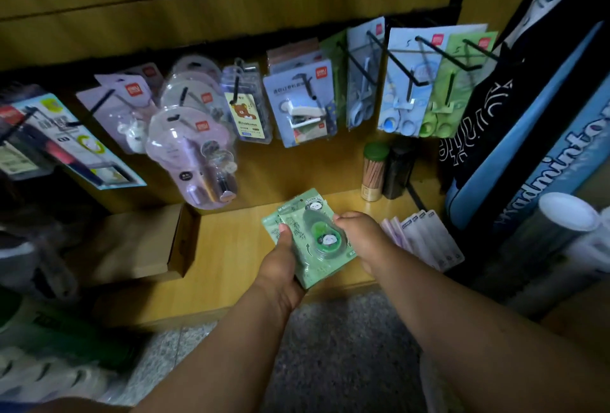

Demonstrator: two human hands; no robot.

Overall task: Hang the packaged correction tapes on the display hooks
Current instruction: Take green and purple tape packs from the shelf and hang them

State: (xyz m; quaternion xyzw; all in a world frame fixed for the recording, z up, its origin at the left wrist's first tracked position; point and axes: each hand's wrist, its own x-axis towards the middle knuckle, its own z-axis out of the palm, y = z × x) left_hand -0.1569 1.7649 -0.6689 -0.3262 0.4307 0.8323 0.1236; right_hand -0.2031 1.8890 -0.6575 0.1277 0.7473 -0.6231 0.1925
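Two hands are seen holding a small stack of green packaged correction tapes (310, 237) low over the wooden shelf (231, 247), in front of the display hooks (406, 63). The stack is gripped from below and along its left edge by the left hand (280, 267), thumb laid on the top pack's face and fingers curled underneath; the right edge of the top pack is pinched by the right hand (359, 234), fingertips curled onto the blister. At least two packs are visible, fanned slightly at the upper left corner; the exact count cannot be told. The stack sits between the two hands, touching both, and is well apart from every hook. No pack is hung yet, judged from this. Risks from here: the top pack could slide off the fanned stack when separated, since it is held only at its edges, and could drop to the shelf or floor. The hang hole near the pack's top edge is not clearly seen, so a hook tip could be missed or the card torn if the pack is pushed on at an angle. Most hooks look already loaded with scissors packs (409, 99), a stapler pack (302, 109) and other blister items, so neighbouring packs could be knocked off when reaching in. Dim light adds to the chance of misalignment.
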